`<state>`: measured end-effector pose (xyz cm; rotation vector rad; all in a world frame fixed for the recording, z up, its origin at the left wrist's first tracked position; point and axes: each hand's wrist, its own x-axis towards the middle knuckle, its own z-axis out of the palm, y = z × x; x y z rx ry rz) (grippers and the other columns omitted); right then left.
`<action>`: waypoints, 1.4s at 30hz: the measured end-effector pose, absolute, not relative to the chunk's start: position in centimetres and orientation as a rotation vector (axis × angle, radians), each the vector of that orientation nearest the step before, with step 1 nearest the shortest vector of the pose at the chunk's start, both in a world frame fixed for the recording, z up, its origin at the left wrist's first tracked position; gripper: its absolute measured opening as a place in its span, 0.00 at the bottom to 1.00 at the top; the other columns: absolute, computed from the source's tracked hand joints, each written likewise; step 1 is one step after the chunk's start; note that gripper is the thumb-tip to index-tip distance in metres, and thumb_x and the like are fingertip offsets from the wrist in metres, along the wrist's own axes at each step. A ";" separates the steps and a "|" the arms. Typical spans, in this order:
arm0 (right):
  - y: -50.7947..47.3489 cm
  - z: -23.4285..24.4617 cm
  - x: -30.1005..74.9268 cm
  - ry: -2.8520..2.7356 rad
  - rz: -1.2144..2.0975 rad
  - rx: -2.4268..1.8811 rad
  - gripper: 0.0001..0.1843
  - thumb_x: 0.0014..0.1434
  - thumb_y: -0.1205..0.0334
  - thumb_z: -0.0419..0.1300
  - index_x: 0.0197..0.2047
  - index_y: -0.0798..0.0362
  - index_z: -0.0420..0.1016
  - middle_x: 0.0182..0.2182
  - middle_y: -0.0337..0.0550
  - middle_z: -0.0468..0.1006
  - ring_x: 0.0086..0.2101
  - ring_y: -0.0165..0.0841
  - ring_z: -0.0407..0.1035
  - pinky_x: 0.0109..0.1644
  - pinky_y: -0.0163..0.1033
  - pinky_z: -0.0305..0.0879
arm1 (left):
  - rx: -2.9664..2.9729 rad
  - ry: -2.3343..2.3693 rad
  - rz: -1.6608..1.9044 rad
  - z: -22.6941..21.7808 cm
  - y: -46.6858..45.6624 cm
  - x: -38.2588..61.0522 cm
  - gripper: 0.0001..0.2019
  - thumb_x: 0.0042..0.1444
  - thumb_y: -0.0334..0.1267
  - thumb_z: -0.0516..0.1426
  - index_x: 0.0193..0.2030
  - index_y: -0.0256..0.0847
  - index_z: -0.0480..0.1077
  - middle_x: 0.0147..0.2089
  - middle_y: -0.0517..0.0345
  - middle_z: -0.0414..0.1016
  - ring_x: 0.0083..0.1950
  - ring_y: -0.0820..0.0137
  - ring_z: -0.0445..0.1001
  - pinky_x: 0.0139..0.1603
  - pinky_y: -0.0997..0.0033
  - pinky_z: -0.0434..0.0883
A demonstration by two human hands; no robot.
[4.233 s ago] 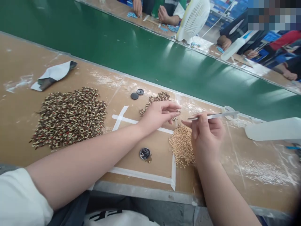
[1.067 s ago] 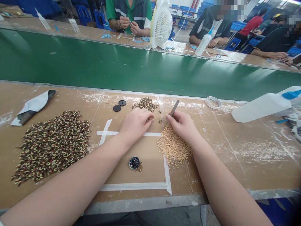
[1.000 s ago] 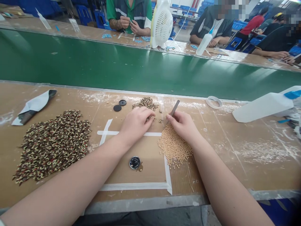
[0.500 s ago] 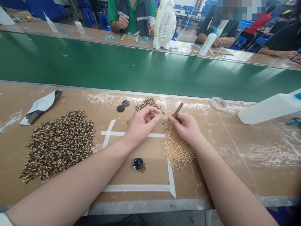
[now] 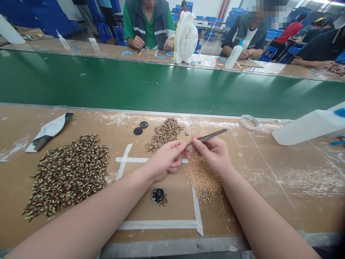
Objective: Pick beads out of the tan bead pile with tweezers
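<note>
My left hand [image 5: 167, 163] is raised a little above the brown worktable [image 5: 269, 201], fingers pinched on a tiny piece I cannot make out. My right hand [image 5: 214, 154] grips metal tweezers [image 5: 208, 136], whose tip meets my left fingertips. Under my right hand lies a heap of small tan beads [image 5: 202, 178]. A small heap of spotted brown pieces [image 5: 164, 132] sits just beyond my hands. A large pile of the same spotted pieces [image 5: 67, 174] lies to the left. White tape [image 5: 159, 225] marks a square in front of me.
A small round dark cap [image 5: 157, 195] lies inside the tape square; two black discs [image 5: 140, 128] lie further back. A folded paper scrap [image 5: 50, 130] is at left, a tape ring [image 5: 249, 121] and white bottle [image 5: 307, 126] at right. Beyond the green conveyor [image 5: 161, 86], other people work by a fan [image 5: 185, 37].
Both hands have lifted off the small spotted heap and drawn toward me. The tweezers have swung from upright to nearly level, tip now at my left fingertips.
</note>
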<state>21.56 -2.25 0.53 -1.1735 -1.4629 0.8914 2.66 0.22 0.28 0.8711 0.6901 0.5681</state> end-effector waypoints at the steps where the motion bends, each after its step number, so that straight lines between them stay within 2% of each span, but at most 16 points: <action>1: -2.3 0.6 21.5 -1.450 0.889 -1.172 0.13 0.64 0.49 0.65 0.37 0.50 0.81 0.23 0.36 0.74 0.23 0.28 0.66 0.27 0.38 0.63 | 0.852 0.674 0.567 0.2 0.3 2.6 0.14 0.66 0.49 0.59 0.40 0.40 0.69 0.38 0.60 0.72 0.19 0.86 0.48 0.18 0.79 0.40; 8: -1.9 0.2 21.2 -1.193 1.061 -1.111 0.16 0.64 0.45 0.65 0.38 0.51 0.79 0.24 0.38 0.76 0.23 0.29 0.69 0.26 0.38 0.68 | 0.761 0.530 0.529 0.0 0.7 2.3 0.14 0.68 0.49 0.58 0.38 0.39 0.68 0.32 0.62 0.66 0.21 0.85 0.47 0.20 0.80 0.41; 20: -1.8 -0.1 20.7 -1.223 1.146 -1.045 0.16 0.66 0.46 0.63 0.39 0.50 0.76 0.24 0.35 0.75 0.22 0.28 0.70 0.27 0.38 0.70 | 0.852 0.599 0.542 0.5 0.4 2.6 0.17 0.68 0.51 0.57 0.35 0.39 0.67 0.30 0.62 0.65 0.21 0.83 0.48 0.20 0.79 0.43; 28: -2.3 0.1 20.5 -1.261 1.064 -1.003 0.13 0.67 0.49 0.63 0.38 0.50 0.76 0.23 0.35 0.75 0.22 0.28 0.70 0.28 0.38 0.70 | 0.829 0.542 0.504 0.6 0.5 2.3 0.16 0.69 0.48 0.55 0.34 0.40 0.63 0.25 0.66 0.60 0.20 0.82 0.46 0.21 0.78 0.44; 42: -2.7 -0.1 20.2 -1.260 0.919 -1.098 0.12 0.68 0.52 0.63 0.37 0.51 0.78 0.24 0.37 0.78 0.24 0.29 0.72 0.30 0.38 0.72 | 0.918 0.585 0.611 0.1 -0.2 2.9 0.17 0.69 0.50 0.54 0.35 0.39 0.63 0.29 0.64 0.63 0.21 0.83 0.50 0.22 0.78 0.46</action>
